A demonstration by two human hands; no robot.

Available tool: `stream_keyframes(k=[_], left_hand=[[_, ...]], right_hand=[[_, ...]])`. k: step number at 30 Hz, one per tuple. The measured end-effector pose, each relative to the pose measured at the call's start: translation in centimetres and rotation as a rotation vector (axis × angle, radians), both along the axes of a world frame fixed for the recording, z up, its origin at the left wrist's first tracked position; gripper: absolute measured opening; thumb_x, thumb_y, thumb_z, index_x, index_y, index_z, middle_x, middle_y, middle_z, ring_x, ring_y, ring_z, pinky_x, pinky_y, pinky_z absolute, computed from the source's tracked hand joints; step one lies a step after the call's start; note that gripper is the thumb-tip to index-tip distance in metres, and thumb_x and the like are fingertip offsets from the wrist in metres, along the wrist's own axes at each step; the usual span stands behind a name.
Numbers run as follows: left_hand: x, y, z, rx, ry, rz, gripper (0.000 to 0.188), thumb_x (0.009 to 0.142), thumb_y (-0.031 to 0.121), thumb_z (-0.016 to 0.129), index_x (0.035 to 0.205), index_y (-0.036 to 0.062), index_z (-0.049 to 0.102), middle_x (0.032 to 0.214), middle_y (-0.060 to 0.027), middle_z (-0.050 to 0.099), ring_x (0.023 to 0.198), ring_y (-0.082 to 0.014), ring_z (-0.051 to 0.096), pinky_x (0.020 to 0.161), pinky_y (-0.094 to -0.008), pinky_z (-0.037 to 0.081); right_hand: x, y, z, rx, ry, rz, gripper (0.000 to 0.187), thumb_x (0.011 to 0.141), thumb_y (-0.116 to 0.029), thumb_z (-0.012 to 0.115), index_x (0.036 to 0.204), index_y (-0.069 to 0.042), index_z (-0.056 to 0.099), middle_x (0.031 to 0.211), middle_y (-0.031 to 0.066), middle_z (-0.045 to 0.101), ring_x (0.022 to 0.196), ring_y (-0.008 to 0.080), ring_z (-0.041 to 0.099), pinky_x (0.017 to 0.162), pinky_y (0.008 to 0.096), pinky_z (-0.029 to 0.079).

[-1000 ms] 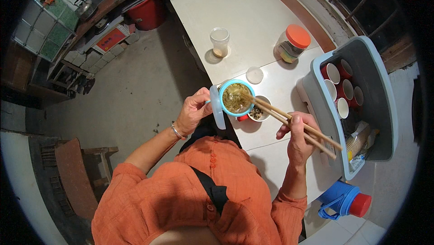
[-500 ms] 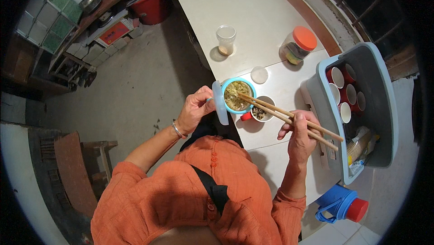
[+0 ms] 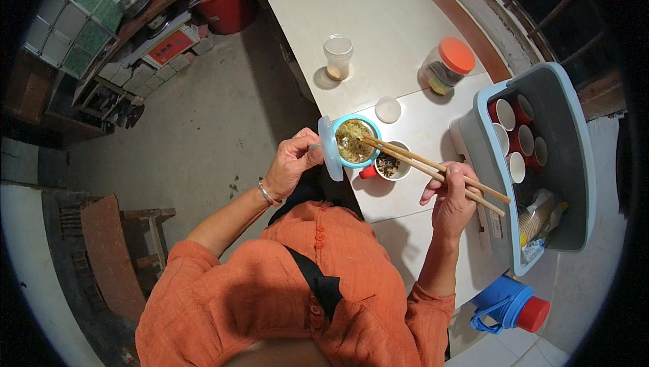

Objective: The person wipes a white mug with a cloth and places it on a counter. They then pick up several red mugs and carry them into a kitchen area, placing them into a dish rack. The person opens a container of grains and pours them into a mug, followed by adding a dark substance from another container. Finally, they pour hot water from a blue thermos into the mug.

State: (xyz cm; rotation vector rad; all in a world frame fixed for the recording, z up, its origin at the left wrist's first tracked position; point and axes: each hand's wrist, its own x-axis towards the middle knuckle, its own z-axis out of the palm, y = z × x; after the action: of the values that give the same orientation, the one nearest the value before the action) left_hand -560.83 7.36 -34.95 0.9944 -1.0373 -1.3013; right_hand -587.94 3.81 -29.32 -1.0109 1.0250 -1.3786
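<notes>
A round container [image 3: 353,162] with a light-blue rim stands near the table's left edge, holding a wet yellow-green mass that looks like food. Against its left side, my left hand [image 3: 297,161] pinches a translucent bluish lid [image 3: 330,150] tilted up on edge. My right hand [image 3: 451,199] is closed around a pair of wooden chopsticks [image 3: 422,167]. Their tips reach over the container's right part, at the yellow-green contents. Under the chopsticks and beside the container sits a red mug [image 3: 368,173] with a white inside and dark bits in it.
A small round white lid [image 3: 388,110], a clear cup [image 3: 338,56] and an orange-lidded jar [image 3: 447,66] stand farther off on the table [image 3: 324,2]. On the right, a grey-blue bin [image 3: 574,177] holds several red cups. A blue flask [image 3: 501,303] is at lower right.
The chopstick tips have drawn a little to the right, from the middle of the contents toward the container's right side. The tilted lid in my left hand has shifted slightly.
</notes>
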Motion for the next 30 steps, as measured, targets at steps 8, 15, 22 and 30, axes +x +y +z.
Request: stream_keyframes(k=[8, 15, 22, 30], left_hand=[[-0.1, -0.1, -0.4, -0.034, -0.080, 0.016, 0.033, 0.089, 0.033, 0.062, 0.079, 0.0006, 0.060, 0.084, 0.0005, 0.048, 0.075, -0.0087, 0.044, 0.068, -0.0228, 0.038], [-0.3, -0.1, -0.3, 0.010, -0.039, 0.018, 0.035, 0.089, 0.033, 0.061, 0.077, 0.0001, 0.059, 0.083, 0.0000, 0.047, 0.072, -0.0088, 0.043, 0.066, -0.0231, 0.037], [-0.4, -0.1, -0.5, 0.018, 0.029, 0.018, 0.036, 0.089, 0.033, 0.061, 0.075, 0.0003, 0.058, 0.083, 0.0002, 0.046, 0.071, -0.0090, 0.044, 0.066, -0.0236, 0.038], [-0.4, -0.1, -0.8, 0.000, -0.005, 0.013, 0.036, 0.089, 0.034, 0.060, 0.075, 0.0009, 0.057, 0.083, 0.0005, 0.046, 0.071, -0.0085, 0.044, 0.065, -0.0230, 0.038]], right_hand=[[-0.1, -0.2, -0.9, 0.031, 0.040, -0.048, 0.023, 0.092, -0.018, 0.050, 0.084, 0.003, 0.057, 0.060, 0.0085, 0.055, 0.042, 0.0151, 0.053, 0.036, 0.0271, 0.047], [-0.9, -0.8, -2.1, 0.114, -0.149, 0.016, 0.023, 0.095, -0.022, 0.047, 0.087, -0.001, 0.053, 0.059, 0.0030, 0.050, 0.041, 0.0096, 0.047, 0.032, 0.0207, 0.040], [-1.2, -1.1, -3.3, 0.226, -0.270, 0.024, 0.024, 0.094, -0.019, 0.047, 0.086, 0.002, 0.055, 0.059, 0.0060, 0.054, 0.041, 0.0125, 0.051, 0.033, 0.0245, 0.043], [-1.0, -0.9, -3.1, 0.184, -0.194, 0.008, 0.023, 0.094, -0.019, 0.047, 0.087, 0.002, 0.055, 0.059, 0.0062, 0.054, 0.041, 0.0124, 0.052, 0.033, 0.0241, 0.044]])
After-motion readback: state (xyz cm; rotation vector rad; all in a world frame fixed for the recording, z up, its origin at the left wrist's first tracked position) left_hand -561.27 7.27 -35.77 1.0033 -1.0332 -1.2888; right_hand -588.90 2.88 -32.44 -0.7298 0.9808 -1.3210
